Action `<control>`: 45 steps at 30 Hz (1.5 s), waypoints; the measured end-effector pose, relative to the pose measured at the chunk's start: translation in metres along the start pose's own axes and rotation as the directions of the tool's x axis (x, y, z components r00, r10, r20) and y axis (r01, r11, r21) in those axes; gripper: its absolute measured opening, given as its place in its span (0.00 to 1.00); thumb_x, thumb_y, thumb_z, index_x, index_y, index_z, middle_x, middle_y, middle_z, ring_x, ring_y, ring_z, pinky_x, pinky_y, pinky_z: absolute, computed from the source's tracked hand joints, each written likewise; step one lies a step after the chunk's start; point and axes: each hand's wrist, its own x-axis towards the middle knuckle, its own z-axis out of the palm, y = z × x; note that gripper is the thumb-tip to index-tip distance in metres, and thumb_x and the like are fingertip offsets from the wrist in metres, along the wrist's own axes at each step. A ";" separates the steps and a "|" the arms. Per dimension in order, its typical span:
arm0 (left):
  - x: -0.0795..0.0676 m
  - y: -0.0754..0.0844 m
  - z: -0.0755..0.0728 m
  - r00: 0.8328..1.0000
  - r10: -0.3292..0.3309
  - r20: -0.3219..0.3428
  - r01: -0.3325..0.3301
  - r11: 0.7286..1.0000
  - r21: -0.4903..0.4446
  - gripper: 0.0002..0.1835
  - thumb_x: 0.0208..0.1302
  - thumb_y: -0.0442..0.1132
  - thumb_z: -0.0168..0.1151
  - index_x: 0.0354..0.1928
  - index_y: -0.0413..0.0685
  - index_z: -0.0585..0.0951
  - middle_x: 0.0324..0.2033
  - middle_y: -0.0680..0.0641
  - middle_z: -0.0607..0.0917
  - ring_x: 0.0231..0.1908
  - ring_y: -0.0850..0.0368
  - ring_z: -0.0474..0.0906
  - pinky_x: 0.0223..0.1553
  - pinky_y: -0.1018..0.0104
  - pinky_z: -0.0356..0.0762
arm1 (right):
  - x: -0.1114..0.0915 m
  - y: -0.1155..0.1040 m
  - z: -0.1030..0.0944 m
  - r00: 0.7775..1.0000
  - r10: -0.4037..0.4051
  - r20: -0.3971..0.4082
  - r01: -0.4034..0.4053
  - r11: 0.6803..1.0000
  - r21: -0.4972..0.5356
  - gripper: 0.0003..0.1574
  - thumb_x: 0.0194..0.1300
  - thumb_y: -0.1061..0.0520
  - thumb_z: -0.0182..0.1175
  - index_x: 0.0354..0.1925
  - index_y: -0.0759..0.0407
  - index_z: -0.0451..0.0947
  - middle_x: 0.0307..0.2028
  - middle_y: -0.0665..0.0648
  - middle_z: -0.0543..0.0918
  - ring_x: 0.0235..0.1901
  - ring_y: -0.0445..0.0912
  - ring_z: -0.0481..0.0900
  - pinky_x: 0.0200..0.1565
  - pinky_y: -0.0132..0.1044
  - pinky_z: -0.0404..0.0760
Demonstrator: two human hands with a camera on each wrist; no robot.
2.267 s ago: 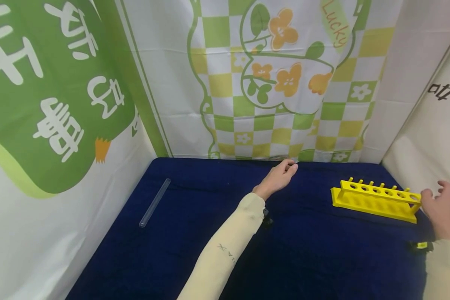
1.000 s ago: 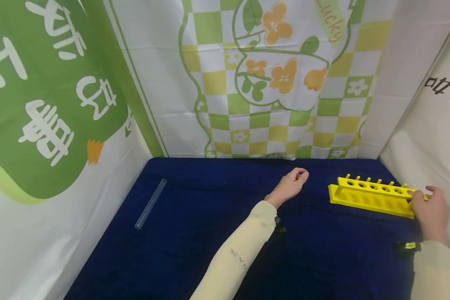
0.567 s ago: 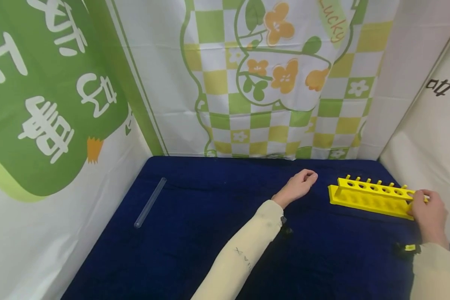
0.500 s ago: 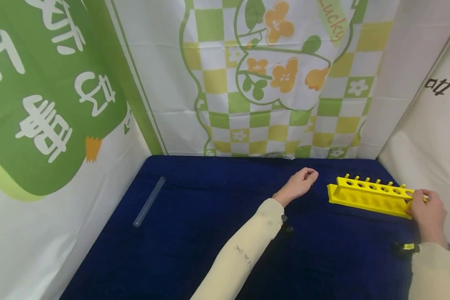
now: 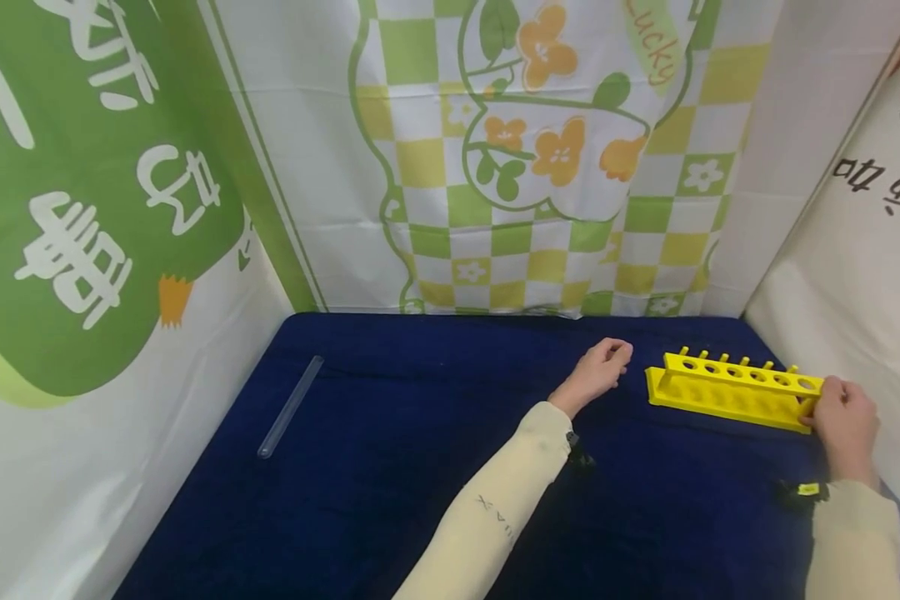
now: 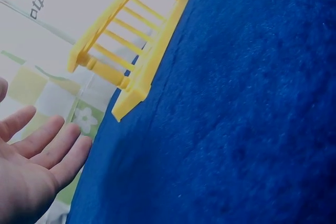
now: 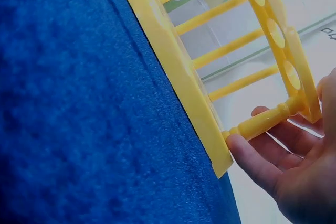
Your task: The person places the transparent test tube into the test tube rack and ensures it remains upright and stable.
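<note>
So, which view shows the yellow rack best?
The head view: the yellow rack shows all six holes. Left wrist shows it side-on, holes hidden; right wrist crops it, showing the end the right hand holds.

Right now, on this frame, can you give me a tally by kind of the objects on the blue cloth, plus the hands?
Yellow rack: 1
Clear tube: 1
Hands, the left hand and the right hand: 2
Total: 4
</note>
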 end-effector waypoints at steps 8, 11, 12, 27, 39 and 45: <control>0.000 -0.001 0.010 1.000 0.014 0.013 -0.014 1.000 0.015 0.22 0.74 0.61 0.45 0.60 0.63 0.74 0.52 0.53 0.82 0.50 0.58 0.81 0.44 0.67 0.81 | 0.003 0.002 0.000 0.995 0.101 -0.026 -0.097 0.986 0.132 0.41 0.76 0.41 0.27 0.73 0.66 0.55 0.43 0.62 0.69 0.17 0.29 0.73 0.25 0.26 0.80; 0.000 -0.001 0.011 1.000 0.012 0.018 -0.012 1.000 0.011 0.22 0.74 0.61 0.46 0.61 0.63 0.74 0.52 0.52 0.82 0.51 0.54 0.81 0.43 0.67 0.81 | 0.003 0.003 0.001 0.993 0.113 -0.045 -0.105 0.983 0.153 0.37 0.76 0.42 0.29 0.66 0.67 0.63 0.42 0.58 0.70 0.17 0.29 0.72 0.24 0.25 0.79; -0.001 -0.001 0.012 1.000 0.011 0.020 -0.011 1.000 0.008 0.22 0.73 0.62 0.46 0.61 0.63 0.74 0.52 0.51 0.82 0.52 0.53 0.81 0.43 0.67 0.81 | 0.002 0.004 0.002 0.991 0.126 -0.050 -0.115 0.977 0.181 0.34 0.76 0.43 0.31 0.61 0.65 0.67 0.41 0.55 0.71 0.17 0.28 0.73 0.24 0.25 0.79; 0.002 0.003 0.028 1.000 0.020 -0.023 -0.017 0.991 0.131 0.19 0.73 0.55 0.51 0.60 0.61 0.75 0.50 0.57 0.82 0.46 0.64 0.79 0.46 0.65 0.80 | 0.006 0.013 0.002 0.991 0.135 -0.012 -0.116 0.891 0.438 0.16 0.74 0.53 0.39 0.35 0.54 0.72 0.34 0.42 0.70 0.21 0.29 0.76 0.24 0.25 0.81; 0.000 -0.001 0.036 1.000 0.018 0.018 -0.019 0.997 0.073 0.20 0.72 0.59 0.51 0.60 0.64 0.75 0.50 0.57 0.82 0.41 0.66 0.78 0.43 0.68 0.80 | 0.003 0.016 0.011 1.000 0.025 0.013 -0.028 0.918 0.397 0.11 0.75 0.51 0.42 0.37 0.45 0.71 0.36 0.38 0.71 0.30 0.29 0.74 0.28 0.22 0.81; -0.003 0.002 0.040 0.999 0.023 0.033 -0.023 0.999 0.026 0.22 0.71 0.63 0.50 0.61 0.66 0.73 0.51 0.57 0.81 0.44 0.65 0.78 0.45 0.66 0.80 | 0.006 0.022 0.006 0.999 -0.026 0.020 0.017 0.935 0.355 0.08 0.74 0.50 0.46 0.38 0.44 0.72 0.34 0.37 0.72 0.30 0.28 0.75 0.28 0.21 0.80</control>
